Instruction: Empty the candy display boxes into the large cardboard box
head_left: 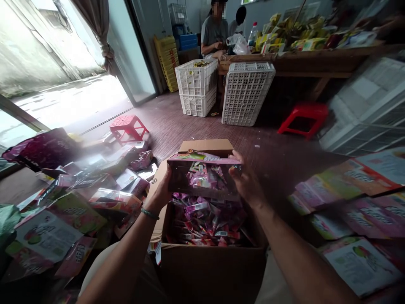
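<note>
Frame edges are motion-blurred; package print at left and right is illegible. At frame centre, left hand and right hand grip opposite ends of a pink display box, held above the sachet-filled cardboard carton.

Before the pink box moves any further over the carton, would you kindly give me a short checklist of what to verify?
1. Left hand grips the pink box at its end: ok.
2. Right hand grips the opposite end: ok.
3. Box held over the open cardboard carton: ok.
4. Candy packets lie inside the carton, none seen on its rim: ok.
5. Box fully filled: cannot tell, its inside is dim.
6. Flat printed boxes piled left of the carton, apart from both hands: ok.
</note>
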Available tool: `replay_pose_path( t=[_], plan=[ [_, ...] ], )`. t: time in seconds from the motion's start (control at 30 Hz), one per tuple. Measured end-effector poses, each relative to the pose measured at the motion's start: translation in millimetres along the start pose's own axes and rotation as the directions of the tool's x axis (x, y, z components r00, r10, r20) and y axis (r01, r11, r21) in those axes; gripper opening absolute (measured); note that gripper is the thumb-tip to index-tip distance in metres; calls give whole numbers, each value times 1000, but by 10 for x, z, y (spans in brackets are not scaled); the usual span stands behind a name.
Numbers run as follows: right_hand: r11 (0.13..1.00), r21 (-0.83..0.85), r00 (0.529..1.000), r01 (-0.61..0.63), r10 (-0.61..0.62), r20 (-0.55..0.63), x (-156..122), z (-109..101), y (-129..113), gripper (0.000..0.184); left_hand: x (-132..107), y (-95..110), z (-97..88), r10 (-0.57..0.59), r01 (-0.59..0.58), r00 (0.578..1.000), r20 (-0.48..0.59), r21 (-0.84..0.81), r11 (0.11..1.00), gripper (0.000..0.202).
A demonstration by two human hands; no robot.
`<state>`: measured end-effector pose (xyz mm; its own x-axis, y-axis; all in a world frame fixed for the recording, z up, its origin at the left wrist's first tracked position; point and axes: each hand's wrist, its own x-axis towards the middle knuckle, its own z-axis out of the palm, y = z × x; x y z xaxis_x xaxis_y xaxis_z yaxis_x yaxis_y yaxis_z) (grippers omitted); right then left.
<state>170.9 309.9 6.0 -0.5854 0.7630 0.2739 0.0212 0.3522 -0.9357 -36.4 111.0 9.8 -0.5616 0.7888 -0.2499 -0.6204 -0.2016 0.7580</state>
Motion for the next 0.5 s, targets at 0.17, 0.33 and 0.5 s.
replay_pose_path(
  t=[0.17, 0.33, 0.5],
  plan=[
    [998, 34, 997, 57, -55, -49, -4, -74, -50, 106, -29, -17, 42, 7, -7, 1000, 5, 14, 1000, 50],
    [991, 95, 993, 91, -83, -80, 53, -77, -29, 109, -7, -59, -15, 46, -46, 999, 18, 12, 999, 48],
    [996, 84, 992, -37, 47, -119, -10, 101, 183, 94, 13, 75, -45, 194, -195, 977, -85, 1, 981, 44]
  ],
)
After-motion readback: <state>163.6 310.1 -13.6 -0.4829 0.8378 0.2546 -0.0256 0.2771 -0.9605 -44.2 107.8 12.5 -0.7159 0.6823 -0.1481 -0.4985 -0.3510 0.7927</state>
